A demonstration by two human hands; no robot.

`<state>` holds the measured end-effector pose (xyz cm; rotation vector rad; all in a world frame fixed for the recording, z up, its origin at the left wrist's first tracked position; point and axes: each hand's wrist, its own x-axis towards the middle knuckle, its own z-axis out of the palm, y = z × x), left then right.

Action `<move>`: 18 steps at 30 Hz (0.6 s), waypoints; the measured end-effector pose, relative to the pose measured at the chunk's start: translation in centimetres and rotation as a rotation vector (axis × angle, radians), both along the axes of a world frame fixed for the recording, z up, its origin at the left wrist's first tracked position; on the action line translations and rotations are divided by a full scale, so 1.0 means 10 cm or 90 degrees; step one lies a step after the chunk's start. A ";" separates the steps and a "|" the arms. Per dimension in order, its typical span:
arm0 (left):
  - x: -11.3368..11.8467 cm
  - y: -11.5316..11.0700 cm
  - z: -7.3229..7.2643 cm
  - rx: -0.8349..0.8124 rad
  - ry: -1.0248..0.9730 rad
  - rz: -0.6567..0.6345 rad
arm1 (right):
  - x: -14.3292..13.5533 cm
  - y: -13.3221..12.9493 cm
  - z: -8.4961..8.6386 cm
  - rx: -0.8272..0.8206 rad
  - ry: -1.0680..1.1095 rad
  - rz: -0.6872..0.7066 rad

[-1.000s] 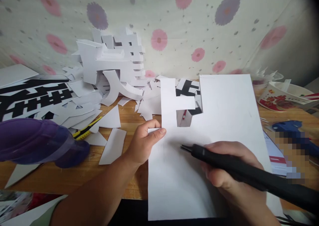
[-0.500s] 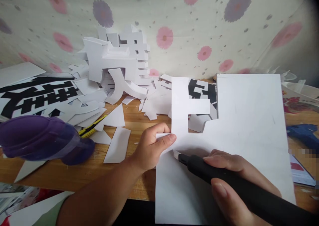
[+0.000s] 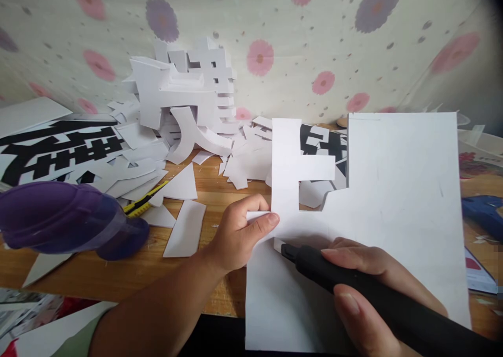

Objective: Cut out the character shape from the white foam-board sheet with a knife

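Note:
My left hand (image 3: 247, 233) pinches the left edge of a large white foam board (image 3: 401, 189), thumb on the face towards me. Notches are cut into the board's upper left, leaving an upright strip with a short side arm. In my right hand (image 3: 365, 289) is a black knife (image 3: 334, 273) with a thick, pen-like handle. Its short pale blade points up and left at the board, just below my left thumb. Whether the tip is sunk into the board, I cannot tell.
White foam letters (image 3: 188, 95) stand stacked at the back. A purple and blue object (image 3: 78, 220) sits at left beside a yellow utility knife (image 3: 145, 199). Foam scraps (image 3: 184, 228) and black-patterned sheets (image 3: 58, 152) cover the left. A blue tool (image 3: 483, 213) lies at right.
The board's right side has swung slightly outward to the right and up. Both hands and the knife stay almost in the same place.

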<state>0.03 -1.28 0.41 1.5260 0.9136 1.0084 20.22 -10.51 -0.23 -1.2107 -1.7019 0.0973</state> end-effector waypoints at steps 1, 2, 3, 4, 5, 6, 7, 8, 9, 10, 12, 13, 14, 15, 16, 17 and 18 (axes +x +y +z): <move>0.00 0.00 0.00 0.003 0.001 0.001 | 0.00 0.00 0.00 0.002 -0.001 -0.001; 0.00 0.00 0.01 0.007 0.002 0.002 | 0.00 -0.01 0.01 0.001 -0.001 -0.002; 0.00 0.00 0.01 0.011 0.004 0.002 | 0.01 -0.01 0.00 -0.001 0.002 -0.003; 0.00 0.00 0.01 0.016 0.005 0.003 | 0.01 -0.02 0.00 0.001 0.004 -0.001; 0.01 0.00 0.01 0.020 0.007 0.003 | 0.01 -0.03 -0.01 -0.001 0.006 0.003; 0.01 0.00 0.01 0.024 0.007 0.003 | 0.02 -0.03 -0.03 -0.003 0.006 0.007; 0.01 0.00 0.01 0.026 0.006 0.002 | 0.03 -0.04 -0.04 -0.008 0.005 0.013; 0.01 0.00 0.01 0.025 0.003 0.001 | 0.03 -0.04 -0.06 -0.011 0.005 0.015; 0.01 0.00 0.01 0.021 -0.001 -0.001 | 0.04 -0.05 -0.07 -0.009 0.005 0.013; 0.01 0.00 0.01 0.016 -0.005 -0.003 | 0.04 -0.05 -0.08 -0.007 0.007 0.009; 0.01 0.00 0.00 0.012 -0.011 -0.006 | 0.02 -0.06 -0.07 -0.013 0.016 -0.013; 0.01 0.01 0.00 0.015 -0.011 -0.005 | 0.01 -0.06 -0.05 -0.022 0.021 -0.025; 0.01 0.01 0.00 0.020 -0.011 -0.004 | -0.01 -0.06 -0.03 -0.033 0.027 -0.037; 0.01 0.01 0.00 0.023 -0.009 -0.002 | -0.03 -0.06 0.00 -0.044 0.033 -0.044; 0.01 0.01 0.00 0.023 -0.008 -0.002 | -0.04 -0.05 0.04 -0.049 0.041 -0.048; 0.01 0.01 0.00 0.020 -0.007 -0.003 | -0.06 -0.05 0.08 -0.051 0.050 -0.047; 0.01 0.01 0.00 0.016 -0.007 -0.006 | -0.08 -0.04 0.11 -0.048 0.060 -0.042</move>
